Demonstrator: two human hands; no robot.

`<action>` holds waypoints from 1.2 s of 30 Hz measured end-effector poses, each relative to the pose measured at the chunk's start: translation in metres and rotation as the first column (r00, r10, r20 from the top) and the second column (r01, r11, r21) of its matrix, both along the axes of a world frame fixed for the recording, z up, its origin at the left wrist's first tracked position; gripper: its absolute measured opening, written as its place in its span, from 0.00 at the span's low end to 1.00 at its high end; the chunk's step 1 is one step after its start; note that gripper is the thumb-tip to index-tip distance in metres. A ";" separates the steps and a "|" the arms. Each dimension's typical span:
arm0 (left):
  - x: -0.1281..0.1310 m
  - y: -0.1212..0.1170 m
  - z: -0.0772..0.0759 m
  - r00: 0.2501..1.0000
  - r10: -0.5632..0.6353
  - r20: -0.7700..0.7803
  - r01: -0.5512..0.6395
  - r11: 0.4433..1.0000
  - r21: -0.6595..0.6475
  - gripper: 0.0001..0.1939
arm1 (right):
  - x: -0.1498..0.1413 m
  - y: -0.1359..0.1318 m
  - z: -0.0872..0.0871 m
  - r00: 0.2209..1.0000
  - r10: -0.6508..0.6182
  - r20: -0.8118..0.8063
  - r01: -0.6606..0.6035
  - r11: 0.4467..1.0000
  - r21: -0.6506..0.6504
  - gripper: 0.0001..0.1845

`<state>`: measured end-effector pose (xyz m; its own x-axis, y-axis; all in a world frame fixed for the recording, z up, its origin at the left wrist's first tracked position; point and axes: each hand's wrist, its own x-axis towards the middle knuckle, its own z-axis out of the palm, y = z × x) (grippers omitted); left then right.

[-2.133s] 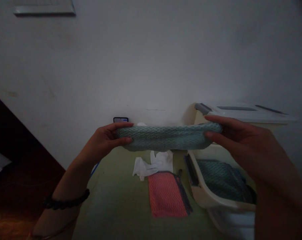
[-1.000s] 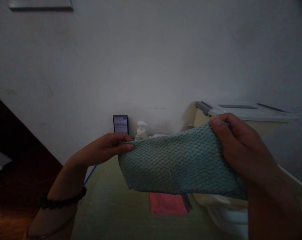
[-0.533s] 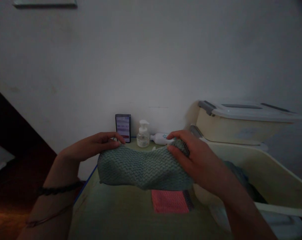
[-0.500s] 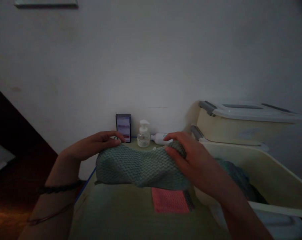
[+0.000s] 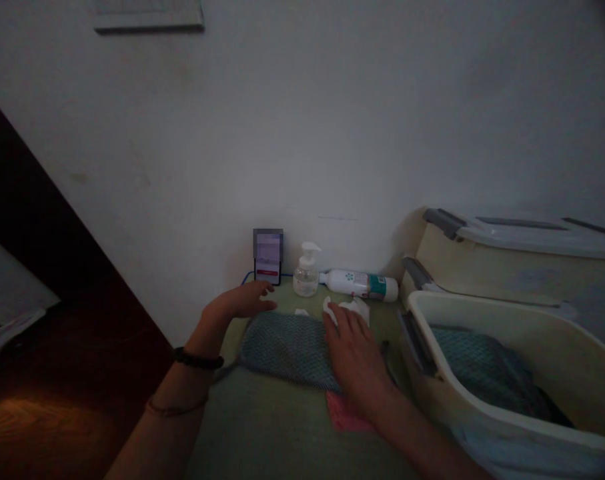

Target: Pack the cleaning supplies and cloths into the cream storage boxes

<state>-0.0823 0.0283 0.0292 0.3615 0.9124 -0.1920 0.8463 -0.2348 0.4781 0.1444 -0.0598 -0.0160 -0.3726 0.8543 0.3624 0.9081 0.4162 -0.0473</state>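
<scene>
A folded blue-green textured cloth (image 5: 289,350) lies flat on the green table top. My left hand (image 5: 247,300) hovers by its far left corner, fingers loosely apart and holding nothing. Across the right end of the cloth rests my right hand (image 5: 355,343), fingers stretched out, covering that end. A pink cloth (image 5: 347,413) shows partly below the right hand; the rest of it is hidden by the hand and the blue-green cloth.
At the wall stand a phone (image 5: 268,260) and a clear pump bottle (image 5: 306,277); a white-and-green bottle (image 5: 365,285) lies beside them. Crumpled white tissue (image 5: 361,309) is behind my right hand. On the right, an open cream bin (image 5: 572,360) holds another blue-green cloth (image 5: 487,367).
The blue-green cloth, held up between both hands before, now lies on the table. Both hands have let go, the right flattening onto it. The view has shifted left.
</scene>
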 end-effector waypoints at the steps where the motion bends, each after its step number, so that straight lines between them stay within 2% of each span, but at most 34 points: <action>1: 0.005 -0.002 0.001 0.999 -0.040 0.002 0.040 0.999 -0.013 0.22 | -0.001 -0.003 -0.009 0.999 0.046 -0.002 -0.046 0.999 -0.030 0.21; 3: 0.016 -0.006 0.003 0.992 -0.123 0.010 0.123 0.991 -0.051 0.21 | 0.001 -0.008 -0.022 0.995 0.098 -0.034 -0.101 0.991 -0.088 0.21; 8: 0.036 -0.011 0.000 0.972 -0.232 -0.015 0.230 0.967 -0.109 0.19 | 0.012 -0.012 -0.035 0.981 0.057 -0.185 -0.091 0.980 -0.177 0.24; 13: 0.037 -0.007 -0.008 0.969 -0.231 -0.087 0.220 0.968 -0.120 0.21 | 0.014 -0.010 -0.037 0.976 0.054 -0.213 -0.098 0.975 -0.200 0.26; 17: 0.037 -0.006 -0.007 0.969 -0.218 -0.116 0.209 0.974 -0.089 0.26 | 0.013 -0.011 -0.038 0.984 -0.004 -0.176 -0.038 0.972 -0.233 0.32; 21: 0.041 -0.007 -0.008 0.966 -0.235 -0.110 0.227 0.971 -0.077 0.23 | 0.012 -0.010 -0.039 0.989 -0.050 -0.136 0.013 0.966 -0.258 0.35; 26: 0.047 -0.004 -0.016 0.965 -0.238 -0.109 0.233 0.971 -0.058 0.23 | 0.012 -0.010 -0.041 0.986 -0.070 -0.150 0.026 0.962 -0.273 0.37; 28: 0.048 -0.003 -0.015 0.962 -0.247 -0.114 0.242 0.969 -0.052 0.20 | 0.012 -0.010 -0.041 0.984 -0.065 -0.168 0.018 0.963 -0.269 0.37; 31: 0.047 -0.006 -0.007 0.950 -0.297 -0.098 0.295 0.955 -0.041 0.12 | 0.012 -0.009 -0.039 0.972 -0.082 -0.222 0.022 0.966 -0.257 0.37; 33: 0.045 -0.011 0.005 0.941 -0.329 -0.077 0.328 0.944 -0.029 0.10 | 0.011 -0.011 -0.031 0.958 -0.093 -0.270 0.032 0.974 -0.225 0.37; 35: 0.041 -0.019 0.022 0.935 -0.352 -0.041 0.352 0.936 -0.006 0.09 | 0.009 -0.016 -0.018 0.952 -0.058 -0.299 0.002 0.983 -0.184 0.30; 36: 0.038 -0.024 0.031 0.932 -0.363 -0.020 0.363 0.932 0.009 0.09 | 0.009 -0.020 -0.008 0.951 -0.023 -0.308 -0.029 0.986 -0.165 0.23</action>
